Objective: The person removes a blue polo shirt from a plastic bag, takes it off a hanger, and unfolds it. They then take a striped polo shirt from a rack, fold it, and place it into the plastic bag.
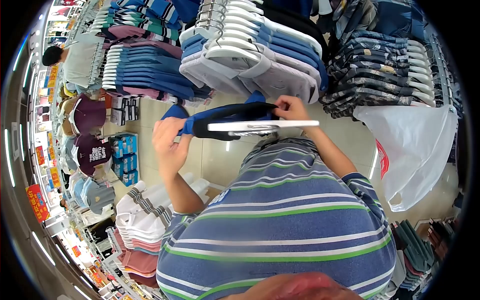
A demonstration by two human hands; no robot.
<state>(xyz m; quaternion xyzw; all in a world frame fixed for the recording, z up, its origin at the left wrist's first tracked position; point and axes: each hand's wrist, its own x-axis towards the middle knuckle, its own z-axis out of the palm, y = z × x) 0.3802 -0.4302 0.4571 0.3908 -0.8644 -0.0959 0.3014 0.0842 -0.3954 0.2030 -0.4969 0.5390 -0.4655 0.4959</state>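
I'm in a big shop, with long bright lights far off to the left of my hands. Under my hands is the floor, made of smooth, shiny, pale tiles. My own shirt is below my hands, blue with white and green stripes. Just past my hands hang lots of shirts: soft pale grey shirts with pointy collars right in front, blue shirts further left, and dark patterned shirts to the right. White shirts are beyond my left elbow. To the right of my right hand hangs a thin, crinkly white plastic bag with a red patch.

Between my hands is the blue and black cloth, long, soft and bunched up. A flat, straight, white hanger lies along its near side. My hands are apart: my left hand grips the left end of the cloth, and my right hand pinches the right end. Smallest is a shiny metal hook by the hanger.
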